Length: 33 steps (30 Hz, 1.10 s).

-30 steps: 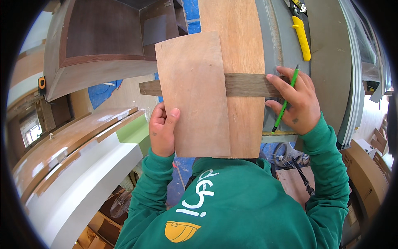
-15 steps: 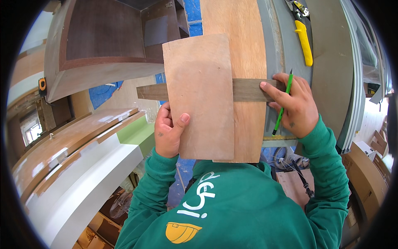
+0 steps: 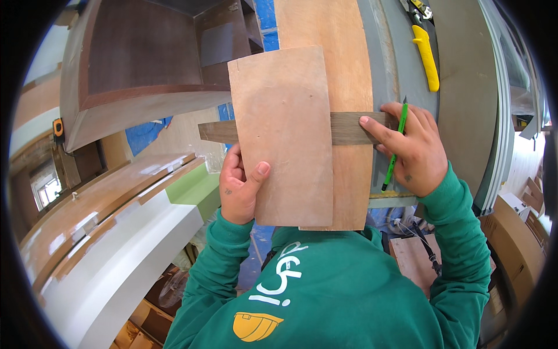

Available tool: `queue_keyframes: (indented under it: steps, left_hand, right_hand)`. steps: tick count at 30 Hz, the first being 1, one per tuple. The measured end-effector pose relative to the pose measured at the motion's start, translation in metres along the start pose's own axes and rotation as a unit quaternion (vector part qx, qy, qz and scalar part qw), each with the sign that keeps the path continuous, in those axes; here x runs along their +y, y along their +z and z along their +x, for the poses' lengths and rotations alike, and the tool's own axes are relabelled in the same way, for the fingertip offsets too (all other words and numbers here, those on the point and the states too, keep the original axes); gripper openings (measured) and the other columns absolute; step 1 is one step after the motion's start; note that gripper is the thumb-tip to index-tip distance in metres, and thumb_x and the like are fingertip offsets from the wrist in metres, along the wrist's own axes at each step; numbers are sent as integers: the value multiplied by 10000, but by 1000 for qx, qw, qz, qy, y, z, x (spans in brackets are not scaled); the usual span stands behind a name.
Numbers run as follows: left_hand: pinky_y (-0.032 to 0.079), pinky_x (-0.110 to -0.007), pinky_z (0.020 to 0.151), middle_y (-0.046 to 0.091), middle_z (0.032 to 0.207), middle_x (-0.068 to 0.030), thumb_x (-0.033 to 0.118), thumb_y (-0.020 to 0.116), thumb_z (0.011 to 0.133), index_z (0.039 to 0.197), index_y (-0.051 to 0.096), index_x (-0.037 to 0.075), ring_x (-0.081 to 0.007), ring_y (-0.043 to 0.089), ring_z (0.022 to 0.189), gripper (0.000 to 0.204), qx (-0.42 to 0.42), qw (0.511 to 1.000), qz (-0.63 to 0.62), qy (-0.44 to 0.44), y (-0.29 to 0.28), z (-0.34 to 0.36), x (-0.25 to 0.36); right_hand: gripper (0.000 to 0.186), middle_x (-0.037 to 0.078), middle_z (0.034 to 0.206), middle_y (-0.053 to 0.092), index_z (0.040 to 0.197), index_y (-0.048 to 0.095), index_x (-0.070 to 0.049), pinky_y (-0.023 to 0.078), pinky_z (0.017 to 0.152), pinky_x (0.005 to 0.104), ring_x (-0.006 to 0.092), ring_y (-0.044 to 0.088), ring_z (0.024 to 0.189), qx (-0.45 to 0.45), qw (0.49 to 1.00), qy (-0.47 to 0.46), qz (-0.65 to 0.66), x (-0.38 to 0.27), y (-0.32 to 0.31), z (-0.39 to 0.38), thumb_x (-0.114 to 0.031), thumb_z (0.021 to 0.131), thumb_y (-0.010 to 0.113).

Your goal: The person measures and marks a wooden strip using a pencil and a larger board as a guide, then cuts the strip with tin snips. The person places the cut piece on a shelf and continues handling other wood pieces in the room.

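My left hand grips the left edge of a pale plywood board, thumb on top. The board lies over a dark wooden strip, whose ends stick out on both sides, and a longer, lighter plywood plank. My right hand has a green pencil held between its fingers, point away from me, while its forefinger rests on the strip to the board's right.
A dark cabinet box stands upper left, with a tape measure beside it. Yellow-handled snips lie on a grey surface. White-and-green stepped panels fill the lower left; cardboard stands at right.
The pale board and my left hand have shifted right and slightly toward me. My right forefinger has moved left along the strip and a little toward me.
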<state>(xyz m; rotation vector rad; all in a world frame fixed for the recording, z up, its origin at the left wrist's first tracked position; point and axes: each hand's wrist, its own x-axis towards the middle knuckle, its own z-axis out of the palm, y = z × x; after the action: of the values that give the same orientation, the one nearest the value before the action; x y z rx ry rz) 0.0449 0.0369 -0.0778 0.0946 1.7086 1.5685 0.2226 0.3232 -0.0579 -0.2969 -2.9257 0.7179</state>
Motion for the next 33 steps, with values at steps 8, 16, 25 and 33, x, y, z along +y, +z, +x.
queue_keyframes:
  steps: [8,16,25,33]
  left_hand:
    - [494,-356,1060,629,1352,-152,243,821,931,1499,425,-32,-202,625,1207,745,18,1000,-8,11,7,0,3]
    - [491,-362,1063,625,1355,-148,210,799,940,1492,435,-22,-191,619,1195,701,22,999,-29,5,8,-3,11]
    - [480,-359,1071,669,1319,-140,166,797,957,1452,486,-24,-191,636,1200,615,-6,972,103,209,5,-18,92]
    - [505,-479,1019,761,1148,-146,-39,784,805,1169,702,41,-343,709,1118,381,-109,641,450,612,10,32,187]
  right_hand:
    - [613,181,1241,655,1317,721,-203,475,988,480,369,632,1097,4,1000,-11,-15,2,-1,0,39,755,755]
    - [599,187,1249,650,1324,714,-199,466,1004,492,370,627,1092,7,1000,-16,-18,3,-1,-1,31,771,731]
    - [662,165,1254,639,1348,697,-227,427,1044,502,359,600,1144,7,1000,-7,-18,4,2,-6,36,741,722]
    - [447,148,1177,646,1108,755,-159,388,1096,502,357,570,1235,40,999,-18,25,5,7,-7,15,701,693]
